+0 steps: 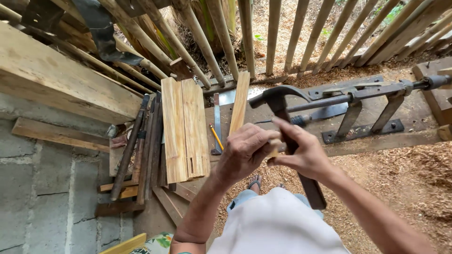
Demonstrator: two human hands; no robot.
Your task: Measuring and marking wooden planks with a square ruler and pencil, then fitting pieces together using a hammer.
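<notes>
Head view, looking down. Both hands meet at centre frame around a claw hammer [282, 110]. Its dark head sits just above the hands, and its handle runs down and right past the wrist toward lower centre.

Right hand [306, 153]: fingers wrapped on the hammer handle just below the head. Left hand [245, 150]: fingers curled narrow, pinching a small pale piece [274, 149] against the handle; too small to tell what it is.

Judgement on doing this well: a grip this close to the head gives fine control but little swing. The small piece looks easy to drop, so the pinch should stay firm and the handle steady.

Surroundings:
- Two pale split boards [185, 129] lie side by side on the bench [414, 115], left of the hands.
- A thin wood strip [240, 101] leans just right of them, with a yellow pencil [216, 137] between.
- Dark long-handled tools [141, 146] lie in a bundle left of the boards.
- A metal frame [362, 106] with a long bar crosses the right of the frame, behind the hammer head.
- Sawdust [414, 178] covers the ground at lower right.
- A fence of poles [273, 37] runs along the top.

Obstruction: the metal bar lies near the hammer head and limits room on the upper right side.
</notes>
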